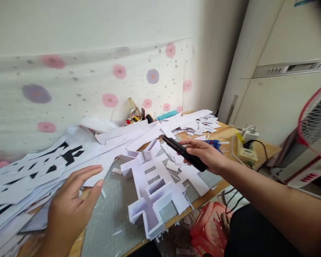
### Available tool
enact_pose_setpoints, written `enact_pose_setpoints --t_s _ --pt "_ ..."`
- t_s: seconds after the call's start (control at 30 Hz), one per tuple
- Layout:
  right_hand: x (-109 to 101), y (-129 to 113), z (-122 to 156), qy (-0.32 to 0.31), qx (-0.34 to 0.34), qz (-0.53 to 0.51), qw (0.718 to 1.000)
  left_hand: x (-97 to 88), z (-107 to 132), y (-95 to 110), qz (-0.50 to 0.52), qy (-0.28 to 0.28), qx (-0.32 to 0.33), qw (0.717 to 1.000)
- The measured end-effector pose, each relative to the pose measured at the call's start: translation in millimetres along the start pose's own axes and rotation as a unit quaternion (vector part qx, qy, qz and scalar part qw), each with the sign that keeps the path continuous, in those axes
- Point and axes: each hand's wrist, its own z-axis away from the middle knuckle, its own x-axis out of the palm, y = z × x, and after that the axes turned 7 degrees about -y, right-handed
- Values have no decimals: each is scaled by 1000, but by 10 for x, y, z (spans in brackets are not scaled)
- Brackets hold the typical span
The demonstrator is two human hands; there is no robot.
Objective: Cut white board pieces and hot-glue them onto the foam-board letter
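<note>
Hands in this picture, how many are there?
2: the left hand, open, to the left of the white structure, and the right hand, gripping a black tool. No others show.

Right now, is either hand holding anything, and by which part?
The right hand holds a black tool around its middle, both ends sticking out; the left hand holds nothing.

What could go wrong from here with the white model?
A stray swing of the right hand could bring the black tool it holds against the white model. The model's near end sits by the table edge, so a bump might tip it off; the raised left hand isn't steadying it.
</note>
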Motion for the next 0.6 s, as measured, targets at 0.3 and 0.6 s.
enact_pose_setpoints --t_s 0.3,0.6 --pt "156 -127 -42 -82 -81 -110 987 924 -626 1214 392 -362 -170 828" --pt "3 -239 -35 -90 -139 -124 978 1128 -656 1616 420 -314 -226 821"
